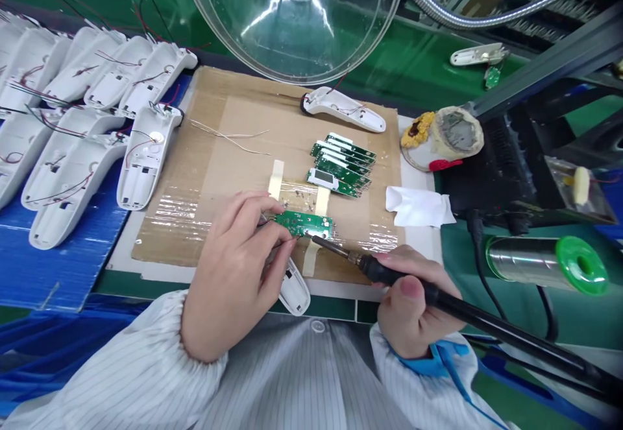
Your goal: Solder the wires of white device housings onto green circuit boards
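A green circuit board (304,223) lies on the cardboard sheet in front of me. My left hand (243,255) is closed at the board's left end, its fingertips pinching a thin wire at the lower edge. My right hand (416,294) grips a soldering iron (389,271), whose tip touches or nearly touches the board beside those fingertips. Partly under my left hand lies a white plastic housing (294,289). Strips of masking tape (275,180) run across the cardboard by the board. Above it sits a row of overlapping circuit boards (343,161), the nearest bearing a small display.
White housings with wires (148,157) crowd a blue sheet at left. Another housing (345,109) and loose solder wire (228,135) lie on the cardboard (195,235). A clear round shield (292,41) overhangs the back. Rightward are a tip-cleaning pot (457,131), white paper (421,207) and a solder spool (545,264).
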A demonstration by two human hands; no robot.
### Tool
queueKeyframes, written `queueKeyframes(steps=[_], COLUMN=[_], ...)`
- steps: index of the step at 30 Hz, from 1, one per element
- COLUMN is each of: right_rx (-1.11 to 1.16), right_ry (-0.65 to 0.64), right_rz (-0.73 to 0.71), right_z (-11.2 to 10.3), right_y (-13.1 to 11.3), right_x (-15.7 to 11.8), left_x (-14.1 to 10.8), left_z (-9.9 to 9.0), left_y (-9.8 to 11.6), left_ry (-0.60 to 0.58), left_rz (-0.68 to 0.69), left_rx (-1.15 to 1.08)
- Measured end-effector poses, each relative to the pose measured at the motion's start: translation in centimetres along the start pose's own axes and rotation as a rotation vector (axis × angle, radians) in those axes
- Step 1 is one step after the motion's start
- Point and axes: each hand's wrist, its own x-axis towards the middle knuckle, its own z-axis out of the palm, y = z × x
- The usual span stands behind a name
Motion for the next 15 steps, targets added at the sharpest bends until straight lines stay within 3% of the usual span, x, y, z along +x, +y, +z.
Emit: queueKeyframes(steps=[4, 15], right_rx=[-0.022, -0.012], right_ry=[-0.081, -0.154], right_rz=[0.034, -0.006], right_z=[-0.45, -0.48], right_y=[-0.09, -0.43], right_x=[-0.15, 0.24], left_x=[0.17, 0.25], left_z=[-0.08, -0.10], left_y=[0.12, -0.08], left_ry=[-0.027, -0.044], left_rz=[-0.021, -0.028], left_rx=[0.022, 0.023])
